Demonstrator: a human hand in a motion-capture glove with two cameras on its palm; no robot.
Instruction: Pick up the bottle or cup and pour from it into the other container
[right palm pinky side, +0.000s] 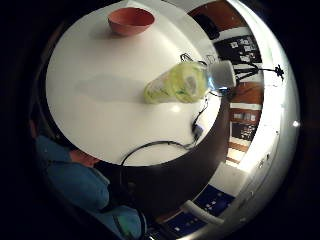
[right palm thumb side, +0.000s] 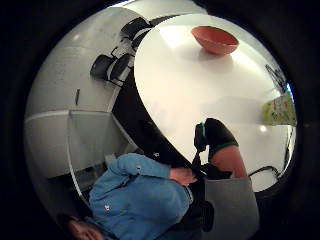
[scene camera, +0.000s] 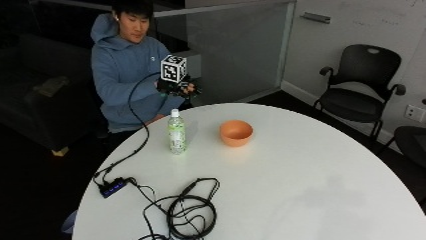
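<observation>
One bottle (scene camera: 176, 132) with a white cap stands upright on the white table (scene camera: 299, 190), and one orange bowl (scene camera: 235, 132) sits near it on its right. The gloved right hand (scene camera: 177, 87) is raised above the table's far edge, apart from both and holding nothing; whether its fingers are spread or curled I cannot tell.

Upright bottle (scene camera: 176, 132) beside orange bowl (scene camera: 235, 132)

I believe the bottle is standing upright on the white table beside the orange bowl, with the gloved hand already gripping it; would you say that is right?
Not quite. The bottle does stand upright on the white table beside the orange bowl, but the gloved right hand is not gripping it. The outside view shows that hand raised above the table's far edge, apart from the bottle.
</observation>
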